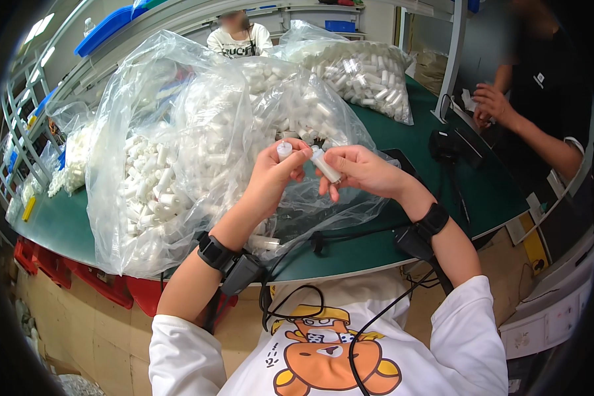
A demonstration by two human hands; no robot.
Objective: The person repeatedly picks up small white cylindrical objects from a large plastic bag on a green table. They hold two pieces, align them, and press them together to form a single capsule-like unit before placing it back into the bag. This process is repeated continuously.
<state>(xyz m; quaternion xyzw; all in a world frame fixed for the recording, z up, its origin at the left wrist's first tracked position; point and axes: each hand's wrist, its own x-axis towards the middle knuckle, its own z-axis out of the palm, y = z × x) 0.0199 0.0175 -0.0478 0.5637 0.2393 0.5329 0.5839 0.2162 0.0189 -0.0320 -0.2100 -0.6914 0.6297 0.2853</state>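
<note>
My left hand pinches a short white plastic cylinder between thumb and fingers, its round end facing up. Close beside it, my right hand grips a longer whitish, partly see-through plastic tube, tilted with its narrower end toward my left hand. The two pieces are slightly apart. Both hands are over the near side of a big clear plastic bag heaped with similar pieces. Loose white cylinders show at the bag's left side. Another tube lies near the table's front edge, below my left wrist.
A second full bag stands behind on the green table. Black cables run along the front edge and from my wristbands. A black device stands at right, near a co-worker's hands. Red stools are below the table.
</note>
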